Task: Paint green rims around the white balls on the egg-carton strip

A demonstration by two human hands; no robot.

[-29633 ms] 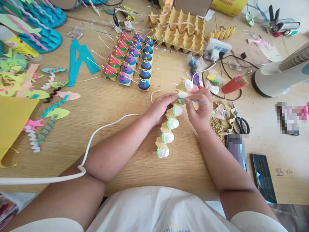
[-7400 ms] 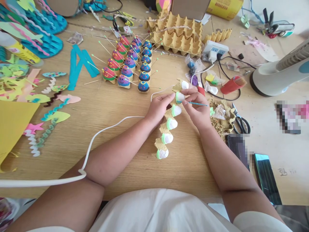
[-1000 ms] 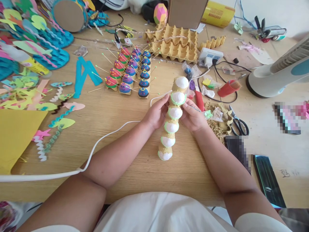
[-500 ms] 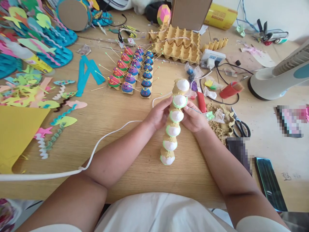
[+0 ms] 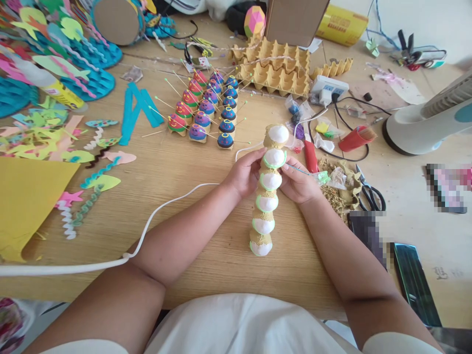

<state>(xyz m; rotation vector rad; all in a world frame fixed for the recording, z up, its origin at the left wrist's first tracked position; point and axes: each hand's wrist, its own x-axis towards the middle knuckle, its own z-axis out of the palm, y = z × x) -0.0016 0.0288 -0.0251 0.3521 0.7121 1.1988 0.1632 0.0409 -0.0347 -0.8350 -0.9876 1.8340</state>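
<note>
Between my hands an egg carton strip (image 5: 271, 182) stretches toward me, its several bumps capped in white with light green clay along most of their rims. My left hand (image 5: 244, 173) grips its left side near the second bump from the far end. On the other side, my right hand (image 5: 299, 181) pinches a thin teal stick tool (image 5: 298, 169) and is close against the same bump's green edge. The farthest bump (image 5: 277, 133) shows no green rim. Fingertips of both hands are partly hidden behind the strip.
Painted egg carton caterpillars (image 5: 202, 119) stand in rows beyond my left hand. Egg carton trays (image 5: 273, 64) lie farther back. To the right are a power strip (image 5: 330, 88), a red cup (image 5: 356, 138), scissors (image 5: 370, 191) and a phone (image 5: 416, 282). A white cable (image 5: 158, 206) crosses my left forearm.
The strip's near end has swung slightly to the right and toward me. Both hands keep their hold, and the whole view has shifted a little.
</note>
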